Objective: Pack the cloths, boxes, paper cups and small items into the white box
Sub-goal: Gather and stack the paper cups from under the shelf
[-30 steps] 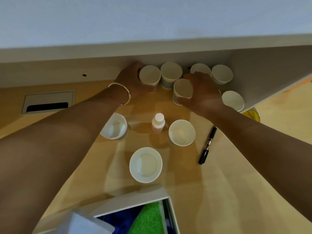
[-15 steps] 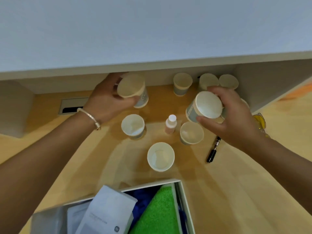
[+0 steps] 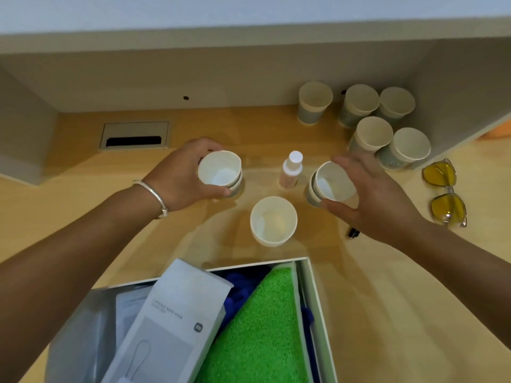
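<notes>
Both grips (image 3: 190,175) (image 3: 370,197) seemingly around nested cups (image 3: 219,172) (image 3: 330,182).

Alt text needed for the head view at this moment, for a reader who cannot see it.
The left hand and right hand each nest a paper cup into another on a wooden desk, flanking a small bottle and a lone cup. Five inverted cups stand behind; a white box holds a green cloth.

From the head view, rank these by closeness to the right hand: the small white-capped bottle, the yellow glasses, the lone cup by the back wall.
Measured from the right hand:
1. Small bottle, just to its left.
2. Yellow glasses, to its right near the table edge.
3. Lone cup, far back by the wall.
</notes>
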Action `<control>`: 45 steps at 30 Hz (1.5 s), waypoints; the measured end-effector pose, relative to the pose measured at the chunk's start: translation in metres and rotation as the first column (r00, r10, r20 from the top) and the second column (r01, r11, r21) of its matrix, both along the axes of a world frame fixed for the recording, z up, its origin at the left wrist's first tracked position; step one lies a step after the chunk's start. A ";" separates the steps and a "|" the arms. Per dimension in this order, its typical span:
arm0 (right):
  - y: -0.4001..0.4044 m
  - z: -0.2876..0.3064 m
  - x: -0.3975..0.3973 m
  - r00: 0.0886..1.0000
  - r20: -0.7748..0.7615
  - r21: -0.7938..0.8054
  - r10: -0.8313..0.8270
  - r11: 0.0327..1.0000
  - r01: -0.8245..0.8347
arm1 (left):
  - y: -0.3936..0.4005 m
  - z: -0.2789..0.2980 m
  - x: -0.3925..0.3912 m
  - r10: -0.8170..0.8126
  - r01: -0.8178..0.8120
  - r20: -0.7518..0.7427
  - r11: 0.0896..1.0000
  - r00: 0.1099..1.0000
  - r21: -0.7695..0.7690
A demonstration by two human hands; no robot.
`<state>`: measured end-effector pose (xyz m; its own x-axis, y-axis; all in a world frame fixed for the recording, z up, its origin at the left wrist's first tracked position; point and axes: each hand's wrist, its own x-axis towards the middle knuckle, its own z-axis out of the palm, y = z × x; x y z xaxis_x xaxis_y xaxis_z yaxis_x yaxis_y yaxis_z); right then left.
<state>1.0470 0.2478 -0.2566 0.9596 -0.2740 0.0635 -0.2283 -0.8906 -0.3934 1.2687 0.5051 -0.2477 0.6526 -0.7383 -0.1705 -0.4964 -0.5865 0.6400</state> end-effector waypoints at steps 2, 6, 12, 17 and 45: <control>0.001 -0.009 -0.003 0.999 -0.037 -0.042 0.028 0.999 -0.030 | -0.002 -0.005 0.000 0.005 -0.005 -0.006 0.998 1.000 0.070; 0.004 -0.022 -0.006 0.988 -0.119 -0.104 0.098 0.988 -0.111 | -0.007 -0.009 -0.002 0.017 -0.011 -0.049 0.991 0.999 0.134; -0.009 -0.011 -0.013 0.989 -0.080 0.124 0.128 0.985 -0.118 | -0.016 -0.003 -0.010 -0.053 0.088 -0.181 0.978 0.982 0.190; -0.056 0.003 -0.006 0.962 0.071 0.261 -0.263 0.936 0.237 | -0.028 0.029 0.027 -0.009 0.036 -0.238 0.993 0.971 0.109; -0.081 0.018 0.036 0.926 0.076 0.155 -0.370 0.922 0.355 | -0.180 0.008 0.033 0.042 -0.032 0.273 0.999 0.961 -0.043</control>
